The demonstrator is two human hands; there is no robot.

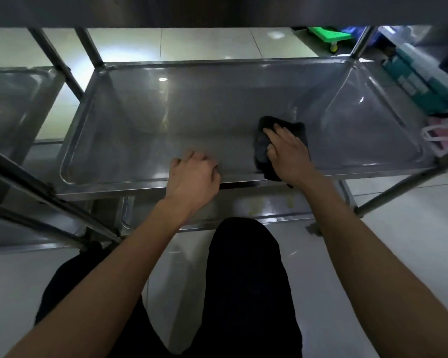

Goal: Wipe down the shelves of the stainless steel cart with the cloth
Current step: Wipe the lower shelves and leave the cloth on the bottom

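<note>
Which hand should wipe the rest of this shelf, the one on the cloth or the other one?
The right hand. It already presses flat on the dark cloth on the middle shelf. The left hand has no cloth; it rests curled at the shelf's front edge.

Both forearms are bare from the lower edge of the view up to the wrists, with no sleeve on either. The left hand and right hand wear no gloves, rings or watch (at least none on the sides that show). The legs are in plain black trousers, loose and matte, without visible seams, pockets or markings in the dim light.
</note>
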